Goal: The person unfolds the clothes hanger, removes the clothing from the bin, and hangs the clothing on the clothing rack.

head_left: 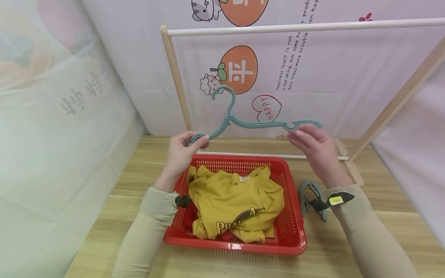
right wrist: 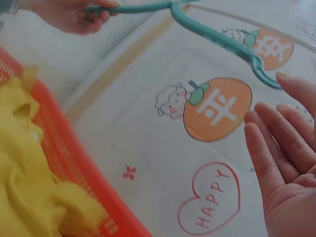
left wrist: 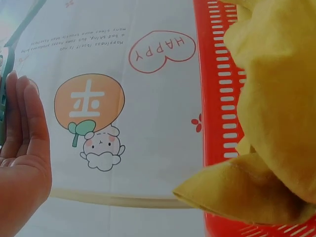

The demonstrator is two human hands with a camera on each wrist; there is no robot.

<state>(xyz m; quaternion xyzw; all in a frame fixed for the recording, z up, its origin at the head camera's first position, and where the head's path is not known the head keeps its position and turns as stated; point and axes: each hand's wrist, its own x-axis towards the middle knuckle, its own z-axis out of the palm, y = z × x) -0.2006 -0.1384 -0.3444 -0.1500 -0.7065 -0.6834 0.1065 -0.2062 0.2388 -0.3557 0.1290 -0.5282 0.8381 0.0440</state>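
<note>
A teal plastic hanger (head_left: 257, 124) is held up over the basket, its hook pointing up and its two arms spread at different angles. My left hand (head_left: 182, 148) pinches the end of its left arm between thumb and fingers. At the other end is my right hand (head_left: 314, 148), its fingertips right at the hanger's notched tip. The right wrist view shows that hand (right wrist: 291, 153) with fingers extended and palm bare. Below, a yellow printed T-shirt (head_left: 236, 200) lies crumpled in a red plastic basket (head_left: 294, 216), with some red cloth under it.
Another teal hanger (head_left: 313, 193), folded up, lies right of the basket, partly hidden by my right wrist strap. Behind stands a rack with a white top rail (head_left: 295, 27) and wooden posts (head_left: 177, 77). Printed cloth hangs at the back and sides of the wooden table (head_left: 118, 208).
</note>
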